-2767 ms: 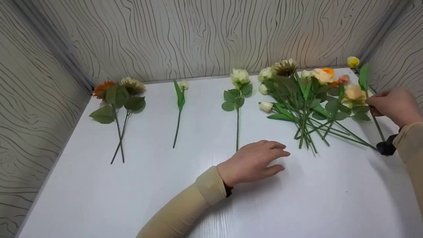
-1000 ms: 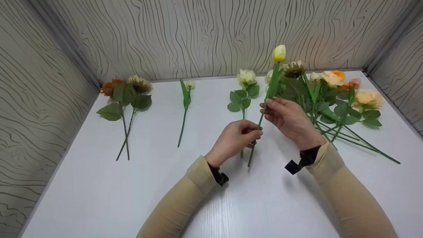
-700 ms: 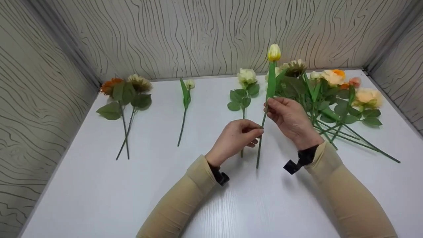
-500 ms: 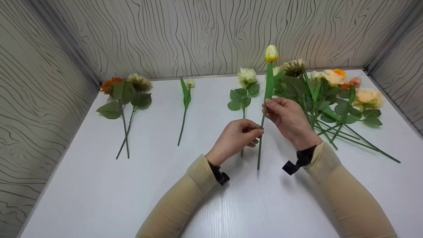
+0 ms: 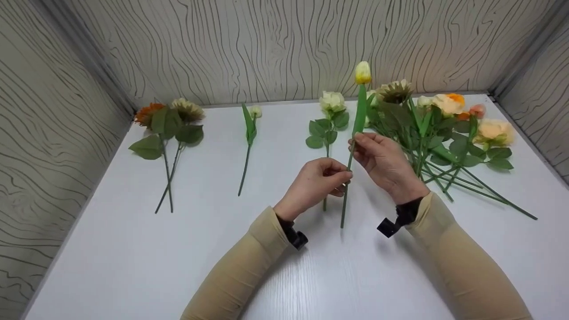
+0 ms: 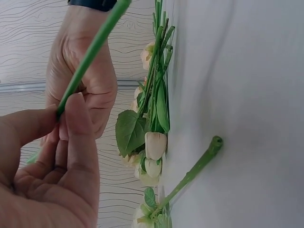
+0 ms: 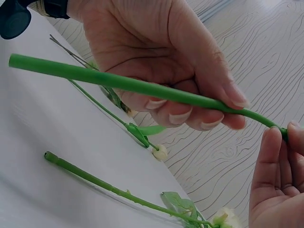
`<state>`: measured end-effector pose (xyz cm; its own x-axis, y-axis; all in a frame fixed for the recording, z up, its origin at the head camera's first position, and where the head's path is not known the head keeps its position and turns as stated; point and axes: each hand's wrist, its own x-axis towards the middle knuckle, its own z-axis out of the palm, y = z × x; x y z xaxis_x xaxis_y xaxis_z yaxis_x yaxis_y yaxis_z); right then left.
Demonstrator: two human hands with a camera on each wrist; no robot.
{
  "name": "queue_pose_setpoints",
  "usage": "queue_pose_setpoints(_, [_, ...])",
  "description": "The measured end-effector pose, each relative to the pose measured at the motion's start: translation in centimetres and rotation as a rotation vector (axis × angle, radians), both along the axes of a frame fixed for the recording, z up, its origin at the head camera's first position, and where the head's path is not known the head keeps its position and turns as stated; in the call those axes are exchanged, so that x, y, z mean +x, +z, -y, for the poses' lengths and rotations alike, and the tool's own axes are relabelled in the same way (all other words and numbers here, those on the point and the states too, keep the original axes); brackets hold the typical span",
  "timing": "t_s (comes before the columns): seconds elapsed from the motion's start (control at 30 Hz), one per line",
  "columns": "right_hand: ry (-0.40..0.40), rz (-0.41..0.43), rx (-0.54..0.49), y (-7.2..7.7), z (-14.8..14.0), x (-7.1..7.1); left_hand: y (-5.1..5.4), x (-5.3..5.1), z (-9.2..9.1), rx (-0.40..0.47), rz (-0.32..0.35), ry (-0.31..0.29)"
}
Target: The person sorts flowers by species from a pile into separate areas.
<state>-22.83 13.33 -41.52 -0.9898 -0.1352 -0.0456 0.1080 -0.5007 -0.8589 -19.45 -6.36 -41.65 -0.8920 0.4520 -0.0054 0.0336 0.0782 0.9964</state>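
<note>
Both hands hold one artificial yellow-white tulip [image 5: 363,73], raised above the table with its bloom toward the back wall. My left hand [image 5: 313,184] pinches the lower stem between thumb and fingers. Higher up, just under the long leaf, my right hand [image 5: 384,160] pinches the same stem. In the left wrist view the green stem [image 6: 92,52] runs slanting through the left fingertips; in the right wrist view its cut end [image 7: 16,61] sticks out past the left hand [image 7: 171,61]. A white rose [image 5: 332,103] lies behind the left hand, which partly covers its stem.
A pile of mixed flowers [image 5: 444,133], with stems crossing, lies at the right. A small white tulip [image 5: 249,129] lies left of the rose. Two crossed flowers, one orange [image 5: 149,114] and one cream [image 5: 187,110], lie far left on the white table [image 5: 178,266].
The right hand has brought the yellow tulip from the far right to the middle, where the left hand has taken hold of its stem. Over the last second the bloom has tipped slightly left.
</note>
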Motion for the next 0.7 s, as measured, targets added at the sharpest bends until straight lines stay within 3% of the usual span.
queue_pose_setpoints(0.2, [0.088, -0.02, 0.053, -0.2, 0.4, 0.1, 0.3, -0.3, 1.3, -0.039, -0.019, 0.021])
queue_pose_setpoints(0.33, [0.142, -0.009, 0.129, -0.2, 0.5, 0.1, 0.9, -0.9, 3.4, -0.121, -0.056, 0.071])
queue_pose_setpoints(0.53, [0.121, 0.01, 0.139, 0.0, 0.2, 0.0, 1.7, -2.4, 8.4, -0.392, -0.137, 0.228])
queue_pose_setpoints(0.7, [0.127, 0.008, 0.107, -0.1, 0.3, 0.0, 0.8, -3.8, 12.0, -0.664, -0.189, 0.355])
